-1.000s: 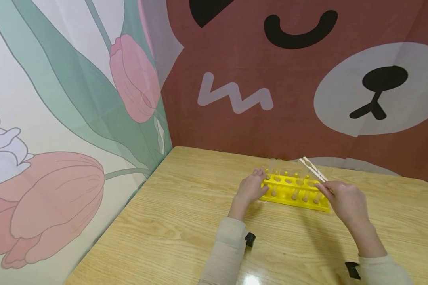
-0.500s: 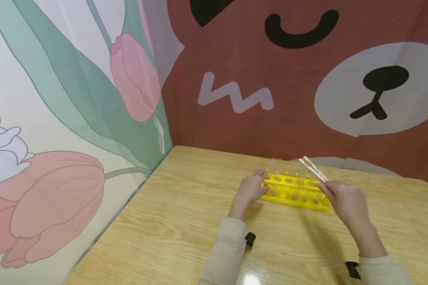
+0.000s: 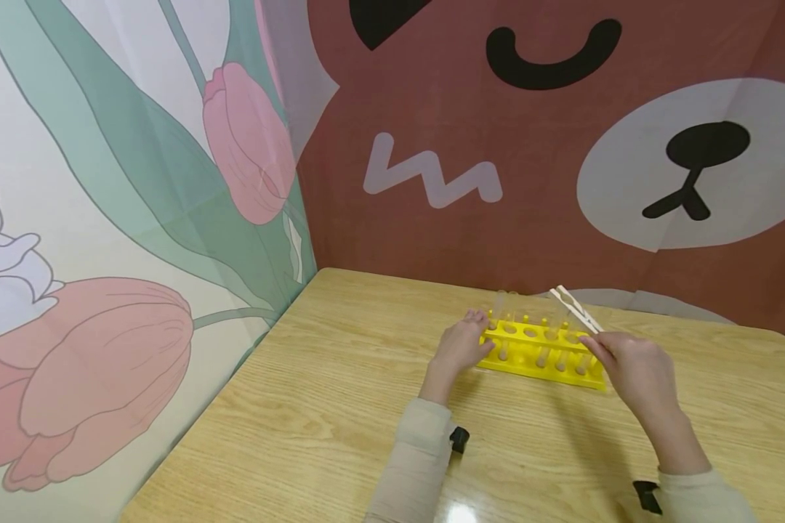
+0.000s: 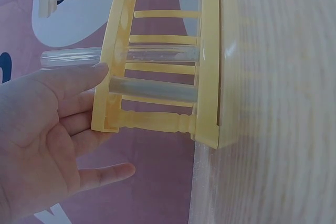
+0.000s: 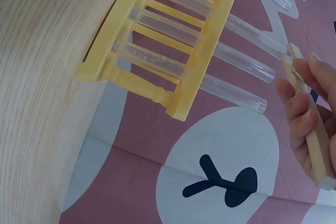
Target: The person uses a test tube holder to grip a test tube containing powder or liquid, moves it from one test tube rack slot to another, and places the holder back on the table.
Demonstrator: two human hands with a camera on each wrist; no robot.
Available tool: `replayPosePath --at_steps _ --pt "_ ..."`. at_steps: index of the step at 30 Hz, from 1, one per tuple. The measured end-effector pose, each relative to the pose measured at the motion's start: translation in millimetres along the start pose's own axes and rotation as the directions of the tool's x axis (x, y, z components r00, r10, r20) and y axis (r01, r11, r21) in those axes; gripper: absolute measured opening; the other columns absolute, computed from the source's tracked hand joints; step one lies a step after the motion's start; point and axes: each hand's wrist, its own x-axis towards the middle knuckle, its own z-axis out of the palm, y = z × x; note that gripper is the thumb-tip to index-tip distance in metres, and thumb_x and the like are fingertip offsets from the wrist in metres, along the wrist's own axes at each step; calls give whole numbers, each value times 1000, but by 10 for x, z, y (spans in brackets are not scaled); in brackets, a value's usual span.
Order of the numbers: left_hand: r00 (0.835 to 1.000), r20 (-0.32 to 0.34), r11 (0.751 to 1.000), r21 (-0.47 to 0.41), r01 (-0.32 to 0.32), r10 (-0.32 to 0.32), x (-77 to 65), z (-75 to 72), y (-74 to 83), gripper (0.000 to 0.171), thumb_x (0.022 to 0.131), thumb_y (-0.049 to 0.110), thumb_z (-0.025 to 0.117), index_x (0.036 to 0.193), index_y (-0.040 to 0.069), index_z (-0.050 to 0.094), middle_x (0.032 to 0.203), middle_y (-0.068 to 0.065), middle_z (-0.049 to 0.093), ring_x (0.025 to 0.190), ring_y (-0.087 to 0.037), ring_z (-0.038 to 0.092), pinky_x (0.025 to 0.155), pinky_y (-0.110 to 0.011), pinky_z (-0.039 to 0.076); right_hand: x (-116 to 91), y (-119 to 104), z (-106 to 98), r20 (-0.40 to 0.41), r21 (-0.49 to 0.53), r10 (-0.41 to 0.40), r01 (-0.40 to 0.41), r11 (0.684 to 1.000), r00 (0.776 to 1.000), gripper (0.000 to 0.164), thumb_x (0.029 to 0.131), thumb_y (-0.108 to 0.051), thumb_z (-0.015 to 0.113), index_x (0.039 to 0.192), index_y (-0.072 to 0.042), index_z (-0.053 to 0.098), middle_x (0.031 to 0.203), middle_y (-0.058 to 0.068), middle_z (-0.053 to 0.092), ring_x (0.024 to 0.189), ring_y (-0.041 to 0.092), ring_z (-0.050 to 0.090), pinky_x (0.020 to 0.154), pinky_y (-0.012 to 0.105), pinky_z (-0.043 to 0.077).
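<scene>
A yellow test tube rack (image 3: 530, 371) stands upright on the wooden table. My left hand (image 3: 461, 345) holds its left end; in the left wrist view the thumb and fingers grip the upper bar (image 4: 105, 98), little finger stretched away. Clear test tubes (image 5: 244, 64) stand in several of the holes, their tops above the rack. My right hand (image 3: 641, 374) pinches a wooden test tube clamp (image 3: 584, 317) above the rack's right part. In the right wrist view the clamp's head meets the top of one tube (image 5: 260, 36); whether it encloses the tube I cannot tell.
The wooden table (image 3: 314, 407) runs back to a brown bear-print cloth (image 3: 432, 240) close behind the rack. A tulip-print cloth (image 3: 124, 349) hangs along the left edge. Black wrist pieces (image 3: 459, 439) show at both sleeves.
The clamp's two wooden legs look slightly closer together. Both hands and the rack stay almost in place.
</scene>
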Motion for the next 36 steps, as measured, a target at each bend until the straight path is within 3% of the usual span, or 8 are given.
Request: replayPosePath --at_steps 10,13,17,21,28,36 --pt "1000 -1 1000 -15 1 -1 -2 -2 -1 51 89 32 55 133 9 44 139 -3 35 129 -15 25 98 -24 31 -270 682 633 -18 7 38 -38 999 999 31 76 -37 68 82 -7 70 56 6 56 36 15 33 31 27 24" --pt "1000 -5 1000 -11 -2 2 -1 -2 -2 50 89 32 55 132 9 44 139 -3 35 129 -15 25 98 -24 31 -223 557 536 -35 13 26 -25 1000 999 31 76 -35 68 80 -4 69 55 7 55 36 13 31 32 27 22" --pt "1000 -7 1000 -5 -5 5 1 1 -2 50 89 32 55 131 9 45 138 -3 36 129 -15 26 97 -24 31 -73 162 196 -36 25 3 -2 1000 999 24 75 -23 70 76 1 67 54 9 55 37 11 30 33 25 23" --pt "1000 -6 1000 -5 -4 4 -1 0 -2 49 89 32 56 131 10 45 138 -3 36 129 -15 26 98 -24 31 6 -66 13 11 6 21 -21 1000 1000 17 71 -13 73 75 2 67 57 10 57 39 12 34 34 23 25" --pt "1000 -2 1000 -24 0 -1 -5 -3 3 50 89 31 55 132 9 44 139 -3 34 129 -14 25 99 -23 29 17 -116 19 33 -3 18 -18 1000 999 17 72 -14 73 75 3 68 61 12 60 41 14 40 35 23 28" --pt "1000 -2 1000 -22 2 -2 -5 -2 -3 50 89 32 55 132 9 44 139 -3 35 129 -14 25 98 -23 29 9 -135 57 59 0 -4 4 1000 998 30 77 -30 67 75 0 70 53 3 54 40 8 30 35 23 23"
